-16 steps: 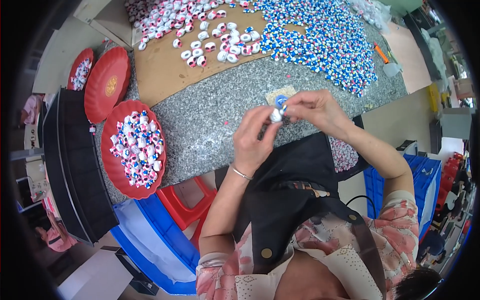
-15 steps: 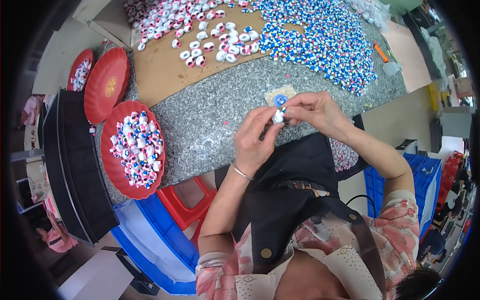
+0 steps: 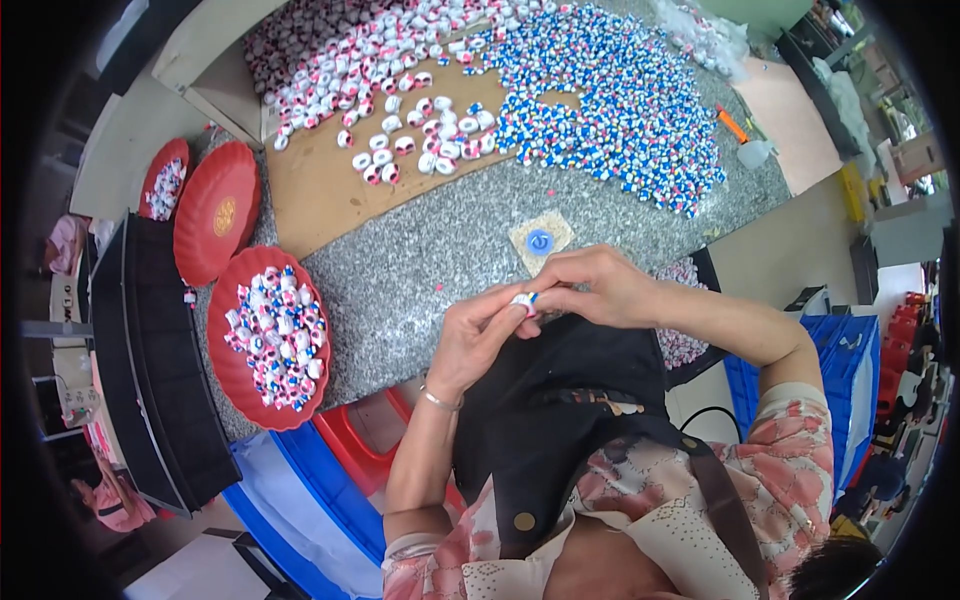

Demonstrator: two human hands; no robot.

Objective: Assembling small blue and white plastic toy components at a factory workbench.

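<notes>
Close to my body, just off the counter's front edge, my left hand [image 3: 474, 338] pinches a small white toy piece [image 3: 521, 300] between thumb and fingers. My right hand [image 3: 600, 288] meets it from the other side, its fingertips closed on a tiny blue, white and yellow toy part [image 3: 532, 297] pressed against the white piece. Fingers partly cover both, so how they fit together cannot be seen. Beyond the hands, a round blue cap-like dish [image 3: 540, 241] rests on a beige square pad [image 3: 553, 226].
White-and-pink toy pieces [image 3: 380, 60] lie heaped on cardboard [image 3: 310, 205] at the back left. A big spread of small blue-and-white parts [image 3: 620, 100] covers the back right, near an orange-handled tool [image 3: 732, 124]. A red scalloped plate [image 3: 222, 385] of assembled pieces stands left.
Both hands have come nearer my body with the white piece, away from the blue dish, which is now uncovered. The whole view has shifted slightly.
</notes>
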